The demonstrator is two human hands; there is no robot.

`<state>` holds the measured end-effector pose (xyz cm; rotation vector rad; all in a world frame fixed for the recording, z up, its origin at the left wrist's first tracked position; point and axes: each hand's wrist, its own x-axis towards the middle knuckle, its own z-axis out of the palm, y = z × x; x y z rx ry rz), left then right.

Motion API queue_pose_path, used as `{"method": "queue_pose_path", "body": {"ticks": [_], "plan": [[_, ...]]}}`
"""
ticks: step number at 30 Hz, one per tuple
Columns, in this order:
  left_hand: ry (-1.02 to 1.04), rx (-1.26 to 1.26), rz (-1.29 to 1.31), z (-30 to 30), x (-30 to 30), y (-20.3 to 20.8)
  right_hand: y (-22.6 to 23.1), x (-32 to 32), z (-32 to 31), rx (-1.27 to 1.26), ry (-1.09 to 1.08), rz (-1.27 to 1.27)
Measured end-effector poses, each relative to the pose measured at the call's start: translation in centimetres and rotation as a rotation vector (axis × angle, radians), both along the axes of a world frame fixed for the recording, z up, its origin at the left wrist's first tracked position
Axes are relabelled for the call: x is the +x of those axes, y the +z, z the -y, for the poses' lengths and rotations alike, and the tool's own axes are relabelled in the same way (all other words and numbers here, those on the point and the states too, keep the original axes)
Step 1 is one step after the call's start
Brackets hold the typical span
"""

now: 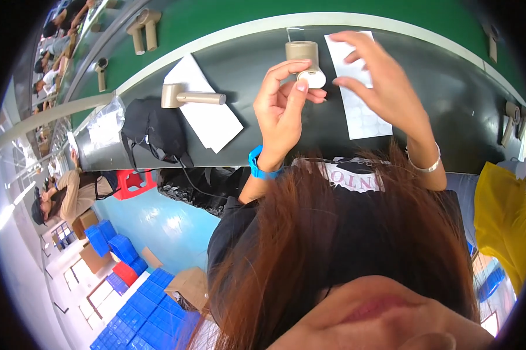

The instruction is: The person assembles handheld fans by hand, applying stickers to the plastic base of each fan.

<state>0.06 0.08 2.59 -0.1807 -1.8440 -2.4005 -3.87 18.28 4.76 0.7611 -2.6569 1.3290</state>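
Observation:
My left hand [283, 102], with a blue band on its wrist, is closed round a beige hair dryer [301, 51]. The dryer's barrel points away from me, and the white end of its handle faces me between thumb and fingers. To the right, my right hand [379, 79] hangs over a white sheet of round stickers [365, 116]. Its fingers are apart and slightly smeared by motion; I make out nothing between them. Another beige hair dryer [199, 98] lies at the left across some white sheets [213, 128].
A black bag [152, 128] and clear plastic [105, 122] lie left on the dark table [263, 149]. More hair dryers [144, 29] rest on the green belt [216, 17] beyond the pale rail. Someone in yellow [502, 221] is close at my right. Blue crates [146, 309] stand behind me.

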Motion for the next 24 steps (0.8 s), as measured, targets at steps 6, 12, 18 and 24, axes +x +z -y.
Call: {"method": "queue_pose_path", "body": {"ticks": [6,12,18,24], "plan": [[-0.107,0.065,0.067,1.2,-1.2,0.3,-4.9,-1.9,4.4,-0.041,0.244,-0.065],[-0.133,-0.154,0.074,3.7,-4.1,2.7,-2.4,-3.7,5.9,-0.113,0.281,-0.013],[0.04,-0.474,-0.135,10.5,-15.6,0.2,-1.8,-9.2,2.7,0.096,0.175,-0.295],[0.694,-1.741,-0.04,35.2,-26.1,-9.1,-5.3,-19.6,-7.2,0.525,-0.246,-0.45]]}}
